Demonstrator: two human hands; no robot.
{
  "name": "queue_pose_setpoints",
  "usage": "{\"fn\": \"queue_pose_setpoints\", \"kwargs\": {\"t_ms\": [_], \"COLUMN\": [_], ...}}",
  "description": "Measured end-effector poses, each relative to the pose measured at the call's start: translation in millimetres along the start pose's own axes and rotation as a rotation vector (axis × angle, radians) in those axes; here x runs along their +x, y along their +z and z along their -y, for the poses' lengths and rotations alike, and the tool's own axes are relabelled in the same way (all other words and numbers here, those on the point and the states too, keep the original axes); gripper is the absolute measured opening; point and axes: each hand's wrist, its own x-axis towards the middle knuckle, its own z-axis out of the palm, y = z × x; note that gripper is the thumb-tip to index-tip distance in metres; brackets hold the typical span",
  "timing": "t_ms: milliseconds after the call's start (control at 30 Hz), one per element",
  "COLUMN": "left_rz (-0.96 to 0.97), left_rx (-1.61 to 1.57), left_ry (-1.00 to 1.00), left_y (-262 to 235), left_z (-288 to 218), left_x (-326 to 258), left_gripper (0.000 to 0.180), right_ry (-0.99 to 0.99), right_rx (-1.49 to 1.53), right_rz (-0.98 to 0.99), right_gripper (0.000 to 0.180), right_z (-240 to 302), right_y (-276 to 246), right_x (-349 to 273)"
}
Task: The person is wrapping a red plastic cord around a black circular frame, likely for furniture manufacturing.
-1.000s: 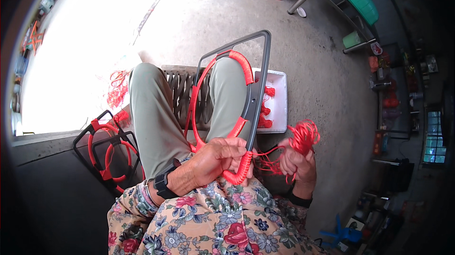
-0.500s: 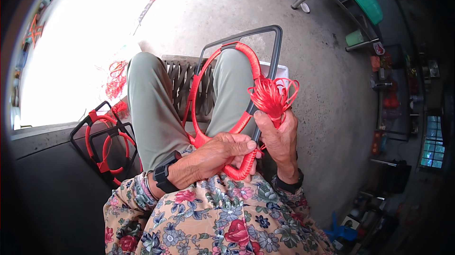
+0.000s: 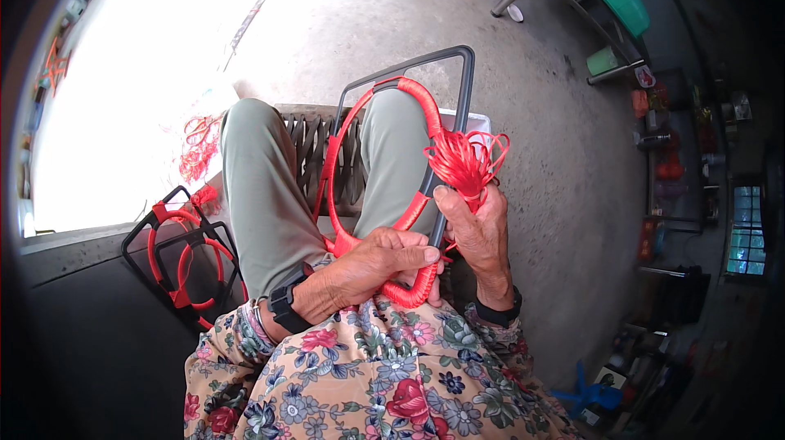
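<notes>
Seated position, dark grey rounded-rectangle metal frame (image 3: 462, 105) propped upright across the knees, with a red cord-wrapped hoop (image 3: 343, 145) set inside it. Left hand (image 3: 372, 264) closed over the lower arc of the hoop, fingers (image 3: 413, 256) curled tight around the wrapped section at the frame's bottom edge. Right hand (image 3: 478, 231) just beyond those fingers, pinched shut on a bundle of looped red plastic cord (image 3: 466, 158) fanning out above the fingertips, close against the frame's right bar. Risk, as judged: loose loops above the right fingers likely to snag on the frame bar or tangle if tension drops; wrapping beneath the left fingers likely to slacken and unwind should that grip ease; frame liable to slide off the knees, being held only at its lower edge. Well to the left of the left fingers, a stack of finished dark frames with red hoops (image 3: 184, 256) on the floor. Far beyond the right fingers, shelves of small packages and a red-and-white label, too blurred to describe further.
</notes>
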Motion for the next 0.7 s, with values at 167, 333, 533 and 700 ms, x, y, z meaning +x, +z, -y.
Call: {"fn": "queue_pose_setpoints", "kwargs": {"t_ms": [167,333,533,700], "left_rz": [-0.025,-0.047,-0.070,-0.082], "left_rx": [-0.071,-0.098,-0.092,-0.093], "left_ry": [0.010,-0.028,-0.045,-0.061], "left_y": [1.8,0.9,1.2,2.1], "left_z": [-4.9,-5.9,-7.2,-7.5], "left_x": [-3.8,-4.4,-3.4,-7.6], "left_gripper": [0.038,0.039,0.025,0.019], "right_ry": [0.175,0.072,0.091,0.100], "right_rx": [0.283,0.357,0.485,0.315], "right_rz": [0.158,0.326,0.328,0.139], "right_gripper": [0.033,0.032,0.038,0.029], "right_z": [-11.3,-16.3,-21.4,-14.2], "right_y": [-18.7,-37.0,-44.6,-55.5], "right_x": [-10.0,-31.9,-44.1,-16.7]}}
